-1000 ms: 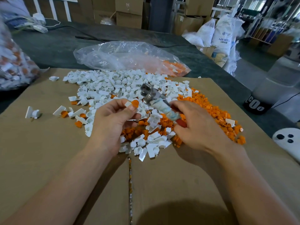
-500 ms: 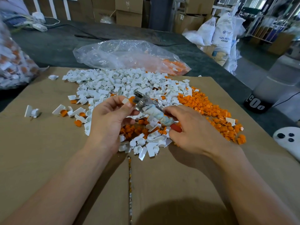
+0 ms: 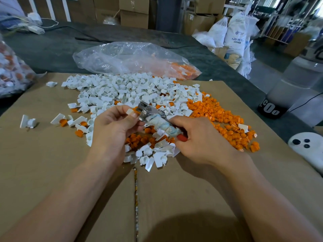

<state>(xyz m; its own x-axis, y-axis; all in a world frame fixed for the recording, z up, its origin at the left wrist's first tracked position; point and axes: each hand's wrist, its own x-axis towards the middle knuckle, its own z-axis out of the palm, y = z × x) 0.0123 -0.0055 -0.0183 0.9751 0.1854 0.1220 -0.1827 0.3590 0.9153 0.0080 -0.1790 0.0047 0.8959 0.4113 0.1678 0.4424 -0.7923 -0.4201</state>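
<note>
My left hand (image 3: 111,130) pinches a small white plastic piece with an orange insert (image 3: 131,111) between thumb and forefinger, right against the metal head of a hand tool (image 3: 150,114). My right hand (image 3: 201,138) grips that tool by its cloth-wrapped handle with a red end (image 3: 181,137). Both hands hover over a heap of white plastic pieces (image 3: 125,89) and a heap of orange caps (image 3: 220,119), spread on flattened cardboard (image 3: 174,198).
A clear plastic bag (image 3: 132,58) with some orange parts lies behind the heaps. Another filled bag (image 3: 12,74) sits at the left edge. Several assembled pieces (image 3: 28,121) lie left of the heap. A white device (image 3: 307,147) rests at the right. Sacks and boxes stand beyond the table.
The tool's head has swung left and down toward my left hand and now meets the white-and-orange piece pinched there. Both hands shifted slightly closer together.
</note>
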